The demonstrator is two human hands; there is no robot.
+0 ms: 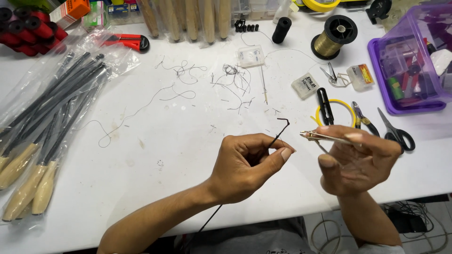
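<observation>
white table (165, 155), scissors (396, 133) nr right hand (358, 162)

Two hands: left hand (245, 164), right hand (358, 162). One scissors (397, 130). One purple bin (414, 56). One gold wire spool (335, 36). One black thread spool (281, 29). One red utility knife (126, 42).

Left hand (249, 164) pinching thin rod (278, 133)

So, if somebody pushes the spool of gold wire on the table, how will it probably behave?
The spool of gold wire lies flat on one flange, so it would probably slide, not roll. Its full winding suggests some weight for its size. A loose wire end could perhaps drag along.
</observation>
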